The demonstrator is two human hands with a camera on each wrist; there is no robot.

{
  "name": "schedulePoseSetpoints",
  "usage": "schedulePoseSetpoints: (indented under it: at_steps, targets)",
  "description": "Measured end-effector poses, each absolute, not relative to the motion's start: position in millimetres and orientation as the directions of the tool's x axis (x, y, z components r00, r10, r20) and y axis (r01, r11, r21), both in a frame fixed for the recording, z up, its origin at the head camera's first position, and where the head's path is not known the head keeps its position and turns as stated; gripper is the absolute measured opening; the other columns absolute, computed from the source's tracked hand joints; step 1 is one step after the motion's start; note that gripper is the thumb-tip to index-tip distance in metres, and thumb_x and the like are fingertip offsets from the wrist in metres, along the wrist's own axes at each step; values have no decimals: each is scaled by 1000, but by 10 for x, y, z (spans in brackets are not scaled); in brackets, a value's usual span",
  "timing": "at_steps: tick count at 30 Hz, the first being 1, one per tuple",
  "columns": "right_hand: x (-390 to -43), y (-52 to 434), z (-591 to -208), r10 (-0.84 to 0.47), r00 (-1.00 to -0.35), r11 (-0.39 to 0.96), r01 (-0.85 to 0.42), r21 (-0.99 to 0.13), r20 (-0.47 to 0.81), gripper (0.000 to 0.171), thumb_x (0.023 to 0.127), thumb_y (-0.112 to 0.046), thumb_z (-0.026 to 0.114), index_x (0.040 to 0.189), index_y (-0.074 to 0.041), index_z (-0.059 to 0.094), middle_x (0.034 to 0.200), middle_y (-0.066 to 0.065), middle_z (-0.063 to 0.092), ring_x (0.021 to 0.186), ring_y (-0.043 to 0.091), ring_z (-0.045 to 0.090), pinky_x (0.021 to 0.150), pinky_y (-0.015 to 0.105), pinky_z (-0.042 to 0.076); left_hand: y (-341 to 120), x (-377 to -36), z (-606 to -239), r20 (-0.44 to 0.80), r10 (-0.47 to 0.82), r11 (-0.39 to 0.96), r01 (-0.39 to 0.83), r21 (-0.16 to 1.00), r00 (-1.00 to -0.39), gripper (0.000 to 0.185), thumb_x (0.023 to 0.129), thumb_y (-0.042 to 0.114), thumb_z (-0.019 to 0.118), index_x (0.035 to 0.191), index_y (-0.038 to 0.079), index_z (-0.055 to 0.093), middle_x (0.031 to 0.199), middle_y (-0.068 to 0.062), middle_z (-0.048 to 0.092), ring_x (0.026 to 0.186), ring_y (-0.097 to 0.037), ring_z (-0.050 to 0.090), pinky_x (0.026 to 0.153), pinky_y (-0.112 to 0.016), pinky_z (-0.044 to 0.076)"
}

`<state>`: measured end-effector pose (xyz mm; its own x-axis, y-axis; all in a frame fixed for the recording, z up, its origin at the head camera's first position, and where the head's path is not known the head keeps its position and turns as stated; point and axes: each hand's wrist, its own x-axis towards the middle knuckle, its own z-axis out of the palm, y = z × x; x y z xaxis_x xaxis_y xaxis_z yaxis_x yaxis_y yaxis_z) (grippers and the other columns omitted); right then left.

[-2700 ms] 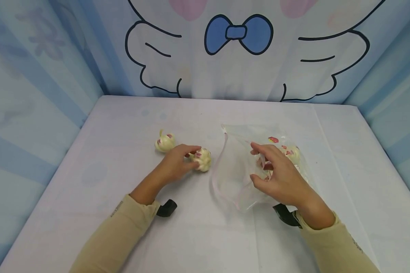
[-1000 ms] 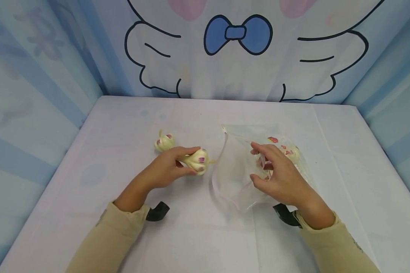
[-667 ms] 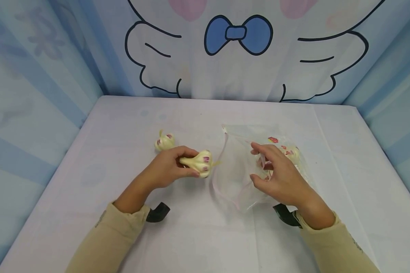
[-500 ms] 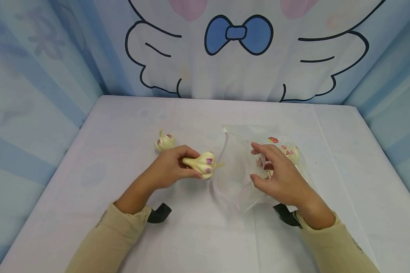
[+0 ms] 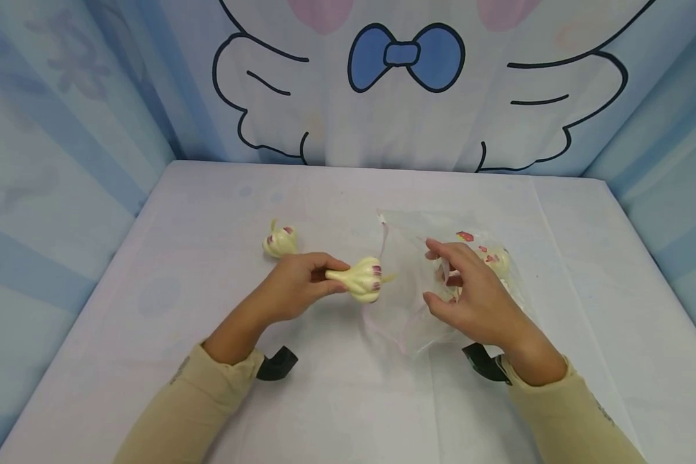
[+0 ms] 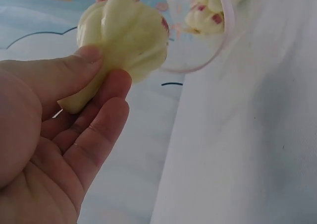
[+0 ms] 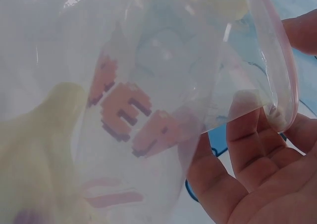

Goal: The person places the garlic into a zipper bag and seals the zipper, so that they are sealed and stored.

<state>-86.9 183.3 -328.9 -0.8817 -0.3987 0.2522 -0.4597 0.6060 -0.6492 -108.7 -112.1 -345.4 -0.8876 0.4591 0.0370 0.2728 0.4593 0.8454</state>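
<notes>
My left hand [image 5: 292, 287] pinches a pale garlic bulb [image 5: 362, 280] by its stem, thumb against fingers, as the left wrist view shows up close. The bulb's purple-marked root end points right, overlapping the mouth of a clear zip bag [image 5: 400, 309] in the head view. My right hand [image 5: 481, 303] holds that bag's pink-edged rim [image 7: 292, 80] in its bent fingers, the thumb and forefinger spread apart. The bag's mouth gapes toward the left hand. Inside lies more garlic [image 5: 497, 263], partly hidden by the right hand and the printed film.
Another garlic bulb [image 5: 280, 242] sits on the white tablecloth [image 5: 348, 399], just beyond the left hand. Blue-and-white curtains [image 5: 64, 193] stand along the sides, and a backdrop with a blue bow [image 5: 406, 57] closes off the far edge. A black strap end [image 5: 277, 364] juts from the left cuff.
The left hand has taken up the garlic bulb from the cloth, turned it stem toward the palm, and carried it right to the bag's mouth. The right hand and bag stay nearly still.
</notes>
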Motion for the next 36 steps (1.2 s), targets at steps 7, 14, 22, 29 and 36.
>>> schedulePoseSetpoints:
  at_steps: [7,14,22,29,36]
  targets:
    - [-892,1831,-3307,-416,-862,588,-498,-637,290,66,80,3,75,141,5,49,124,14,58,103,19,52,80,32,54,-1033,-1042,-3390,82,523,481,373,793,-848,29,92,8,74,120,5,72,107,-3,69,87,-12,61,76,-25,54]
    - [-896,1833,-3303,-425,-855,577,-510,-638,298,68,80,5,74,142,3,48,126,13,57,103,18,51,79,30,54,-838,-1033,-3404,82,517,520,388,761,-852,16,88,6,77,104,4,72,96,-1,69,83,-9,62,74,-21,53]
    - [-898,1837,-3295,-439,-845,559,-522,-644,305,68,79,6,72,143,3,48,127,13,57,103,16,51,78,32,54,-632,-1008,-3459,148,469,600,437,670,-871,17,89,9,77,104,4,75,93,-2,71,79,-10,61,69,-19,50]
    - [-910,1849,-3304,-445,-834,538,-541,-646,327,69,79,7,71,143,4,47,126,14,57,101,14,51,75,45,56,-506,-972,-3483,193,461,635,474,610,-866,23,94,0,65,115,0,74,110,-11,73,94,-17,68,77,-28,55]
    - [-914,1848,-3314,-449,-830,532,-546,-648,331,69,78,9,70,143,3,47,126,15,57,100,12,51,74,44,55,-372,-998,-3495,179,497,651,501,569,-849,23,94,0,66,115,1,74,110,-10,73,102,-21,69,85,-32,55]
